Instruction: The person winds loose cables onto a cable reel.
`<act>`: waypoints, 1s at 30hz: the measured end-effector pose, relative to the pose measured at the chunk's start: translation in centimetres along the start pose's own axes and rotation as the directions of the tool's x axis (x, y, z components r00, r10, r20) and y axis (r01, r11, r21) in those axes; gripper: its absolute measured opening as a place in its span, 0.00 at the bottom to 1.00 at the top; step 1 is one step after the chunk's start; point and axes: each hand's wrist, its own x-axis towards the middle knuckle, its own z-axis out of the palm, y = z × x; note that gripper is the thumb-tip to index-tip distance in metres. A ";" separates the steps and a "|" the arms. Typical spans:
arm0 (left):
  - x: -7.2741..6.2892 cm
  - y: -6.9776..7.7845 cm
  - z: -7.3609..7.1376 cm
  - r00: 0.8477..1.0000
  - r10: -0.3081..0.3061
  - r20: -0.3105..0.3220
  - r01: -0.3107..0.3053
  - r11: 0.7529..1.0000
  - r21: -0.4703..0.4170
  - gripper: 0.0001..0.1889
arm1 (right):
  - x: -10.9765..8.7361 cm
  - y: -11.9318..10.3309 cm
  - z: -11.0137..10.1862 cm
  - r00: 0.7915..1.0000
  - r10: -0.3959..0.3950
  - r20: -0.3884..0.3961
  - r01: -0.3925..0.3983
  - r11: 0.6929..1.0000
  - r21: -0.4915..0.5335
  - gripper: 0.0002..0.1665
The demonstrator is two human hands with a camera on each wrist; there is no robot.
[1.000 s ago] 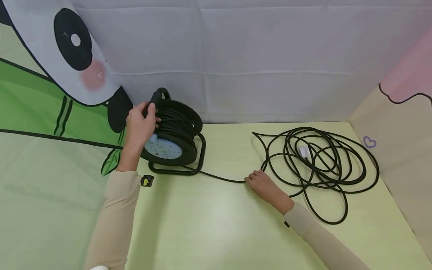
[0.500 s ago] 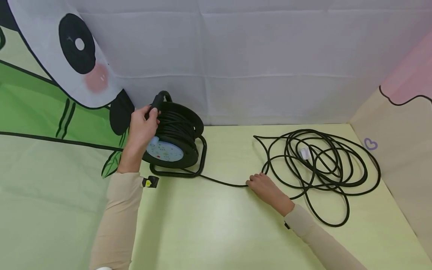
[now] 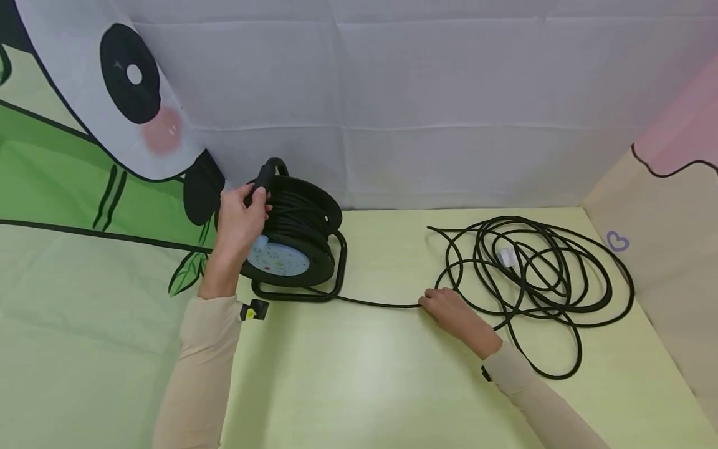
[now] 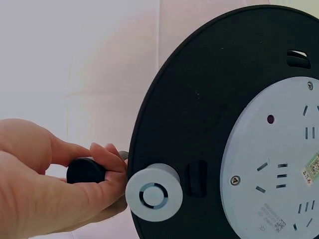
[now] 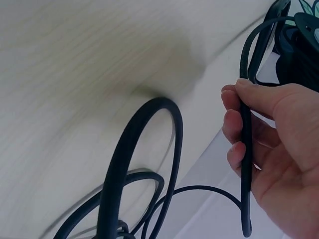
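One black reel (image 3: 303,215), one round pale-blue socket panel (image 3: 278,259), on desk (image 3: 359,374). One black cable (image 5: 246,189) runs off into loose loops. Left grip (image 3: 241,218) clamped round one black handle (image 3: 266,176), right grip (image 3: 451,313) pinching cable.

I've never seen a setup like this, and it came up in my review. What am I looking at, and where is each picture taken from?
There is no robot here: a person works with two bare hands. The wide picture comes from a camera on the head, looking forward and down; the two close ones come from a camera on each wrist.

A reel stands on the table, with a round socket panel on its side. To its right, black cable lies in loose loops around a white piece, perhaps a plug.

The left hand grips the handle above the reel. The right hand pinches the cable between reel and loops.
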 end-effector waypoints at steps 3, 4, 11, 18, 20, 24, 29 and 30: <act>-0.6 -0.1 0.1 1.000 -0.016 -0.004 0.016 1.000 0.010 0.27 | -0.3 0.1 0.1 1.000 0.015 -0.013 -0.014 0.999 0.038 0.04; -0.8 0.0 0.1 1.000 -0.021 -0.003 0.021 1.000 0.009 0.27 | -0.4 0.2 0.1 1.000 0.022 -0.020 -0.021 0.998 0.056 0.04; -2.1 0.4 0.6 1.000 -0.023 -0.011 0.023 1.000 -0.004 0.27 | -0.9 0.8 -0.2 0.995 0.075 -0.067 -0.068 0.992 0.107 0.04; -3.1 0.6 1.2 0.999 0.003 -0.032 -0.004 1.000 -0.015 0.25 | -1.3 1.5 -0.5 0.994 0.093 -0.053 -0.085 0.987 0.133 0.04; -3.3 0.6 1.4 0.999 -0.001 -0.037 0.000 1.000 -0.028 0.25 | -1.4 1.5 -0.6 0.994 0.099 -0.047 -0.092 0.987 0.129 0.05; -3.8 0.7 1.7 0.999 -0.019 -0.037 0.017 0.998 -0.054 0.26 | -1.6 1.7 -0.7 0.993 0.108 -0.046 -0.102 0.987 0.126 0.04; -4.3 0.8 2.4 0.999 0.008 -0.054 -0.011 0.998 -0.066 0.24 | -2.0 2.0 -0.9 0.991 0.123 -0.061 -0.113 0.983 0.143 0.04; -4.4 0.9 2.6 0.998 0.014 -0.057 -0.018 0.998 -0.066 0.24 | -2.1 2.0 -1.0 0.990 0.125 -0.065 -0.114 0.982 0.149 0.04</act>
